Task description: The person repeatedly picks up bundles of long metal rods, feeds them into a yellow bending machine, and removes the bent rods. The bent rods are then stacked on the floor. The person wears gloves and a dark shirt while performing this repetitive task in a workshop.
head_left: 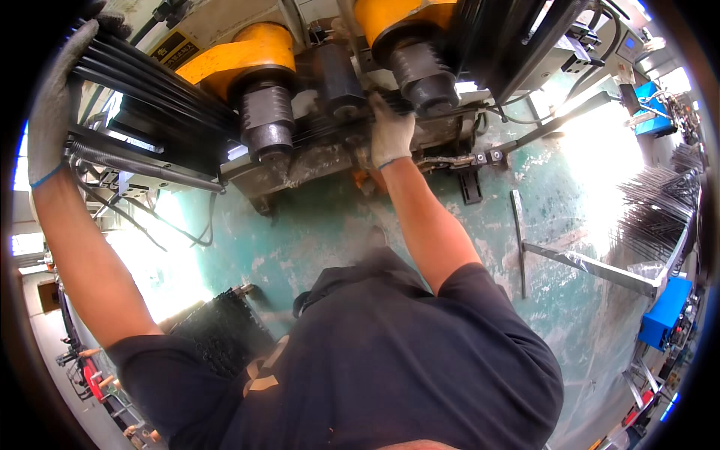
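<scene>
The left hand (56,97), in a grey work glove, is far out at the left edge & is closed over the outer end of a bundle of long black rods (157,90). The bundle runs from there to the right, into the machine, so this hand probably carries the free end to keep it level w/ the tooling.

Next, two yellow housings (251,52) w/ dark ribbed cylinders (266,120) under them stand above the rods; the rods pass just below the first cylinder.

The right hand (390,131), also gloved, is pressed flat on the rods between the two cylinders, fingers on top, not wrapped fully around; it seems to hold them down in the seat. The hands are well apart, one at each end of the visible length.

At right, on the green worn floor (525,285), lies a grey metal bar (592,266), and further right a pile of similar black rods (660,202).
</scene>
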`<action>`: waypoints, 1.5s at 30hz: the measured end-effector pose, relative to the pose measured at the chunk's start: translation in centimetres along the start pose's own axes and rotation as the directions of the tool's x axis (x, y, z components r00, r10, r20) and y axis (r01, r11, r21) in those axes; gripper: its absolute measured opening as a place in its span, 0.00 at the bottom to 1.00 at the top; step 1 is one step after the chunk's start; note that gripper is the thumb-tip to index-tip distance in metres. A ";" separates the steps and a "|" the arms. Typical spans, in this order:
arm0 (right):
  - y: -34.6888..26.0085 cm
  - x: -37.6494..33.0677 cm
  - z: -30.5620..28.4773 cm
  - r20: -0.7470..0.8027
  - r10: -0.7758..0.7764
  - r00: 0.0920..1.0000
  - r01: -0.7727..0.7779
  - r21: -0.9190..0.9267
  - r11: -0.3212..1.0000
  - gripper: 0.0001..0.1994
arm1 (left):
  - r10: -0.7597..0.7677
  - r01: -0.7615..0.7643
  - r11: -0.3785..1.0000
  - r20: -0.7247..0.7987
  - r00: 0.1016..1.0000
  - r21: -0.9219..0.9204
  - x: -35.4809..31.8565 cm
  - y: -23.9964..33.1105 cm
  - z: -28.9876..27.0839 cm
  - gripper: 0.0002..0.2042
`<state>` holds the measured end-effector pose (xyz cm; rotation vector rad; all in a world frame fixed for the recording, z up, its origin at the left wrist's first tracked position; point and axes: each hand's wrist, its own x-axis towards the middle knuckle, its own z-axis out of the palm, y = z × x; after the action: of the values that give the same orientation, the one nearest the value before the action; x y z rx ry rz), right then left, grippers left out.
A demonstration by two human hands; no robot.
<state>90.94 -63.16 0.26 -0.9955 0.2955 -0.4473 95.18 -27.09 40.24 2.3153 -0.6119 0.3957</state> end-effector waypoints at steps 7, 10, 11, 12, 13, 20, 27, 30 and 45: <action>-0.4 0.1 0.0 -0.046 0.149 0.988 -0.148 0.024 0.989 0.16 | 0.102 -0.119 0.893 0.063 0.993 0.433 -0.1 -3.0 -1.6 0.20; -2.7 -2.1 0.2 -0.026 0.283 0.959 -0.278 0.126 0.952 0.17 | 0.209 -0.179 0.614 0.060 0.976 0.769 -2.7 0.0 -1.3 0.21; -3.7 -2.7 -0.3 -0.041 0.266 0.963 -0.259 0.127 0.958 0.16 | 0.162 -0.095 0.744 -0.041 0.986 0.661 -4.3 1.7 -0.6 0.21; -5.3 -3.5 -1.0 -0.047 0.253 0.966 -0.246 0.121 0.962 0.15 | 0.105 -0.011 0.848 -0.147 0.983 0.530 -6.4 3.4 -0.2 0.20; -8.1 -5.3 -2.1 -0.051 0.394 0.918 -0.391 0.064 0.918 0.15 | 0.064 -0.023 0.980 -0.205 0.977 0.196 -8.5 7.0 2.8 0.15; -14.1 -14.3 -23.5 -0.124 0.065 0.990 -0.080 -0.120 0.989 0.06 | -0.281 0.107 0.875 -0.318 0.906 -0.471 -26.8 12.9 12.5 0.18; -29.6 -19.7 -50.8 -0.568 -0.541 0.620 -0.084 -0.733 0.675 0.15 | -0.634 0.369 0.336 0.082 0.769 -0.866 -34.8 17.6 35.2 0.16; -38.1 -20.3 -61.9 -0.570 -0.713 0.409 -0.057 -0.795 0.603 0.17 | -0.407 0.564 -0.090 0.547 0.732 -0.821 -38.3 21.8 46.0 0.20; -66.3 -2.5 -102.0 -0.394 -0.787 0.475 -0.671 -0.741 -0.033 0.14 | -0.257 0.777 -0.181 0.791 0.554 -0.603 -34.5 46.6 72.1 0.23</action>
<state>29.27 -167.99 4.43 -2.3224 1.9719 -0.9299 49.25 -96.45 -0.24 0.9654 0.1477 -0.8337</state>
